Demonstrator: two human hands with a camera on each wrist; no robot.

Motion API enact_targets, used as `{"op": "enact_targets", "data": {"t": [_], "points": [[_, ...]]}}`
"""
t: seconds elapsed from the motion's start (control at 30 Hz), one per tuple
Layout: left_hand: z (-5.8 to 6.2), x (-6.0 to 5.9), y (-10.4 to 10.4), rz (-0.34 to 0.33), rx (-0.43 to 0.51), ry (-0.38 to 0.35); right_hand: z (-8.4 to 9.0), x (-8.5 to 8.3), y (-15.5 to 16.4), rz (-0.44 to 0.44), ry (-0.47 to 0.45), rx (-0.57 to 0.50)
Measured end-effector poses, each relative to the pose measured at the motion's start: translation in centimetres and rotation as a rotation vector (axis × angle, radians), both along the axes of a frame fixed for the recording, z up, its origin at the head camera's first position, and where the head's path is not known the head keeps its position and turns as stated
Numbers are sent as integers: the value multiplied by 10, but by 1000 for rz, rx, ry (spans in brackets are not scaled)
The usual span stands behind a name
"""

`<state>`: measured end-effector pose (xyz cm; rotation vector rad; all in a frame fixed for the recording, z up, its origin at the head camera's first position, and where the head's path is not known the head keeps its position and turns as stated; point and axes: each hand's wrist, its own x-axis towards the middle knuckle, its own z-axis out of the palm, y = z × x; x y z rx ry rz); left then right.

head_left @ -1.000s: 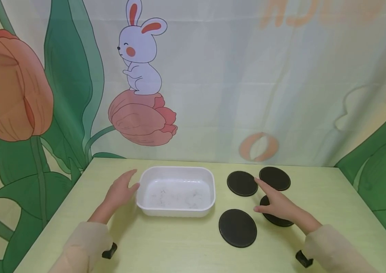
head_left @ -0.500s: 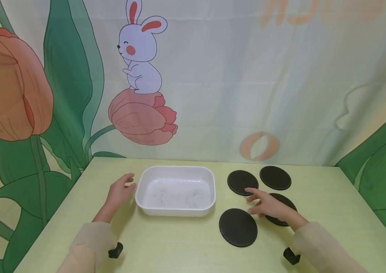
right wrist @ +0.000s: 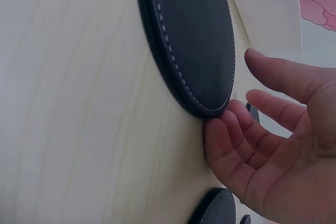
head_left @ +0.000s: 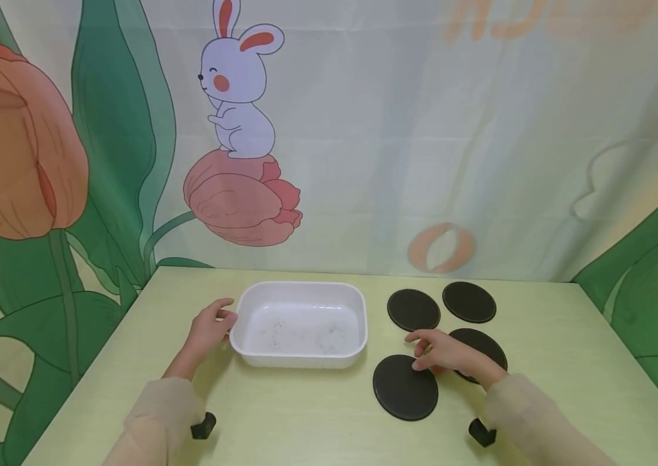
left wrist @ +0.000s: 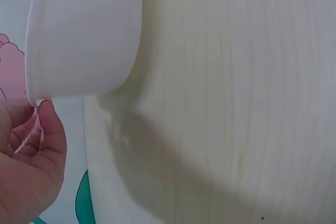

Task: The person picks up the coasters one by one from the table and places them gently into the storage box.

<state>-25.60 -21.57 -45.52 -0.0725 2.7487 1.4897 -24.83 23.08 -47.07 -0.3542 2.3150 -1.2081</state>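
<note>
In the head view, my left hand (head_left: pixel 208 330) is at the left end of a white rectangular plastic basin (head_left: pixel 298 361). Thumb and finger pinch the basin's rim in the left wrist view. My right hand (head_left: pixel 444 351) reaches over the far right edge of the nearest black round coaster (head_left: pixel 404 389), which lies flat on the table. In the right wrist view, this coaster (right wrist: pixel 197 35) has pale stitching round its border. Fingertips (right wrist: pixel 218 135) are right at its edge, while the thumb (right wrist: pixel 262 66) stands apart above it.
Several more coasters lie to the right: one (head_left: pixel 413 310) behind the hand, another (head_left: pixel 469 301) at the back, and one (head_left: pixel 482 349) partly under the right hand. A printed curtain (head_left: pixel 352 162) hangs behind the pale wooden table (head_left: pixel 305 414).
My right hand has moved left and nearer, down to the closest coaster's edge. The left hand has come in to the basin and taken its rim. Basin and coasters stay put.
</note>
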Motion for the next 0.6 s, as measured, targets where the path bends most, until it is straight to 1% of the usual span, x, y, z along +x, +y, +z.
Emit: {"op": "enact_targets", "data": {"t": [0.17, 0.3, 0.43, 0.6], "points": [[1, 0, 1, 5, 17, -36, -1, -3, -5, 37, 13, 49], [2, -2, 2, 3, 26, -50, -1, -4, -9, 46, 32, 93], [3, -3, 2, -2, 26, -60, -1, -5, -12, 37, 44, 122], [3, -3, 2, -9, 33, -69, -1, -5, -17, 5, 64, 192]]}}
